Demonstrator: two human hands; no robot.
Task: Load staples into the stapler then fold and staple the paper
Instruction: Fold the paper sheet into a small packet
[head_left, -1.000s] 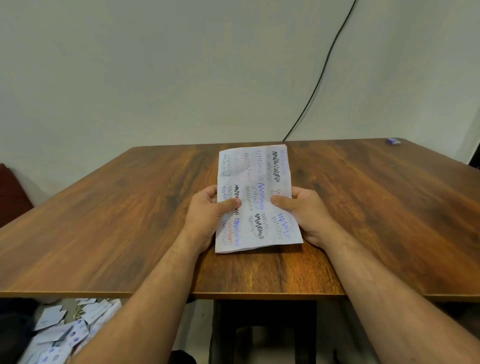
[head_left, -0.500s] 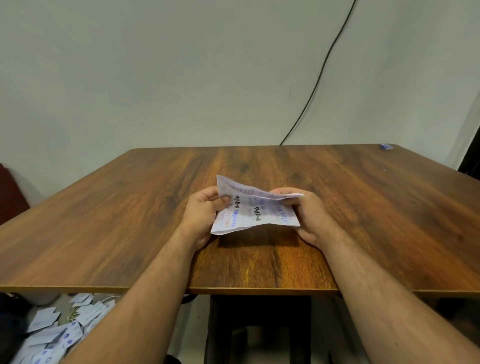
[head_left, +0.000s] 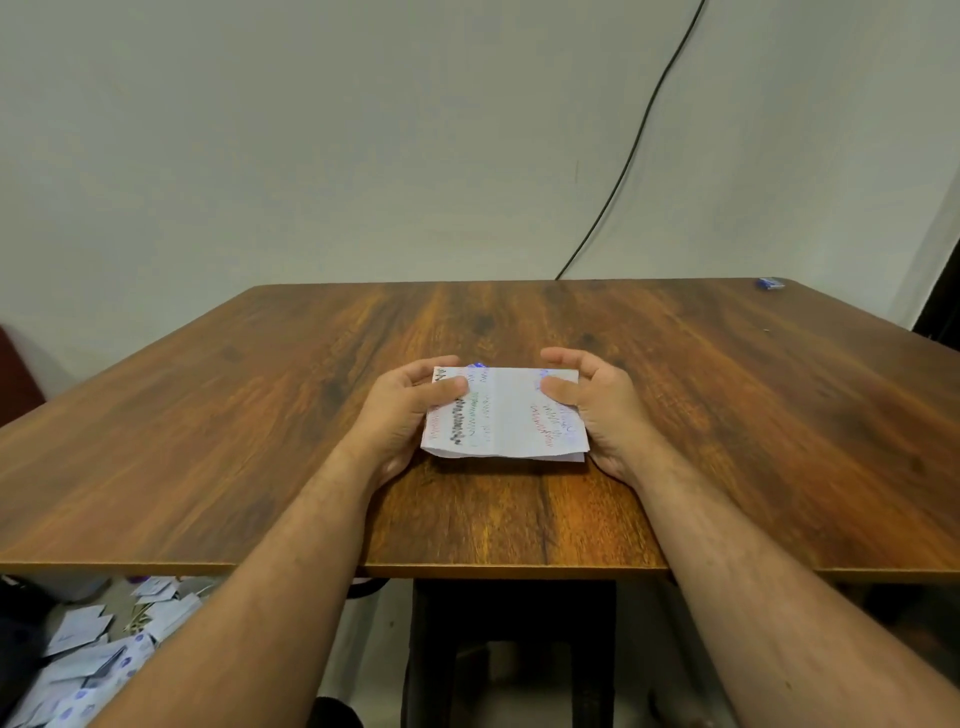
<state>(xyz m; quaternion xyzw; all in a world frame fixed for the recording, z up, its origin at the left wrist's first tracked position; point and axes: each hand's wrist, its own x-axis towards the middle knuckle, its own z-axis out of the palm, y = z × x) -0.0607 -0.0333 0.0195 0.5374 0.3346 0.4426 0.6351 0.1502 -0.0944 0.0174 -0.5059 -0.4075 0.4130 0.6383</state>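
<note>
Head view: a person is folding a printed paper (head_left: 504, 413) in half on a wooden tabletop (head_left: 727, 415), near its front edge. The left hand (head_left: 402, 410) is pinching the paper's left side, thumb on top and fingers curled round the far corner. The right hand (head_left: 597, 402) is pinching the right side the same way, thumb pressing down near the far right corner. The paper is lying doubled over, its blank-backed upper layer showing faint coloured writing, and the near edge is bulging slightly off the wood. No stapler is visible anywhere; a small blue object (head_left: 770, 282) is sitting at the far right corner of the tabletop, too small to identify. A black cable (head_left: 639, 135) is running down the wall behind, and loose papers (head_left: 93, 654) are lying scattered on the floor at lower left.

The likely risk is a skewed fold: the layers' edges are not quite meeting at the near side, and creasing now, before squaring the corners, would probably lock in that offset. The uncreased edge could also spring open if either thumb lifts early.

A second earlier the sheet was lying flat at full length under both thumbs; half a second earlier its near end was lifting. It is now doubled, and the hands have shifted farther from the person.
</note>
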